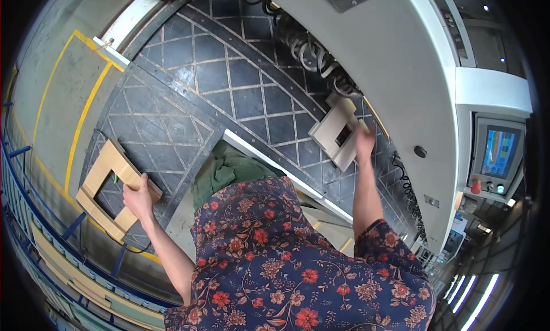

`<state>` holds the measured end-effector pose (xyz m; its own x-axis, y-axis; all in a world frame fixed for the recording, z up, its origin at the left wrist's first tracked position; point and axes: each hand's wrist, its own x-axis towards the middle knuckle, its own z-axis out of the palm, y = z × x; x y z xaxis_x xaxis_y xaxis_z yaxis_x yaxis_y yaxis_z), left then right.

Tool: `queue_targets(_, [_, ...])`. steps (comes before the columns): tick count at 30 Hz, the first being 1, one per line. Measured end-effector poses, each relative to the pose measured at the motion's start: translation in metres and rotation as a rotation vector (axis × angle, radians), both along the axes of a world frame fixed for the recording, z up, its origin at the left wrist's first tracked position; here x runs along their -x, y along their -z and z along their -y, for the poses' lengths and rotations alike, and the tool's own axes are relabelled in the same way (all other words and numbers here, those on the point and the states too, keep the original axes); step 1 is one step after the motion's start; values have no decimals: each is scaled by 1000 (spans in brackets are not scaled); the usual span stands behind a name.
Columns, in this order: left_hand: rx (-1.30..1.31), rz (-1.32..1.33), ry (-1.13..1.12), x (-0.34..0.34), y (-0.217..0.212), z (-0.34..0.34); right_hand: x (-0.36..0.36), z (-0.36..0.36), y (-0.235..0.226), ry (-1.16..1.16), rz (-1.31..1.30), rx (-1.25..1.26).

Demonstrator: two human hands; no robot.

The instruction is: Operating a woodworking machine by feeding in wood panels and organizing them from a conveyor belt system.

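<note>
dark blue shirt (309, 268) with red and cream flowers is nearest, at the near side of the dark table (249, 102), whose top is crossed by pale lattice lines. bunched green cloth (232, 173) sits just past the shirt, against the table's near edge, beside a white edging strip (275, 164).

at the table's left end is a light wooden frame (127, 169) with a four-sided opening. the left hand (138, 198) holds it by the rail facing the table's middle, fingers closed on that rail; whether the frame rests on the table or hangs just over it, i cannot tell. a small green thing (115, 177) shows in the opening.

over the table's right part is a second, paler frame (327, 137) with a smaller dark opening. the right hand (364, 142) is at its right side, fingers bent and blurred, so i cannot tell whether they grip it.

coiled hoses (312, 56) hang above the table's far side, below a pale grey machine housing (389, 62). a control panel (497, 150) with a lit screen stands well right of the table. left of the table are yellow floor lines (86, 119) and a blue rack (70, 228).
</note>
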<state>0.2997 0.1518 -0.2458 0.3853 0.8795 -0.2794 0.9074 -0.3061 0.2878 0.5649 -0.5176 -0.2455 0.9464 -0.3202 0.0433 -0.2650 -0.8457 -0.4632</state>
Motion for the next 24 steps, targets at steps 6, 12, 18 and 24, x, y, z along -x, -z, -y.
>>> queue_targets(6, [-65,60,-13,10,17,0,-97,-95,-107,-541,315,470])
queue_targets(12, [-205,71,-30,11,34,5,-107,-107,-106,-725,438,419])
queue_targets(18, [-81,87,-47,19,46,1,-113,-72,-91,-610,208,-90])
queue_targets(24, [-93,130,-62,15,35,6,-103,-60,-90,-615,160,-193])
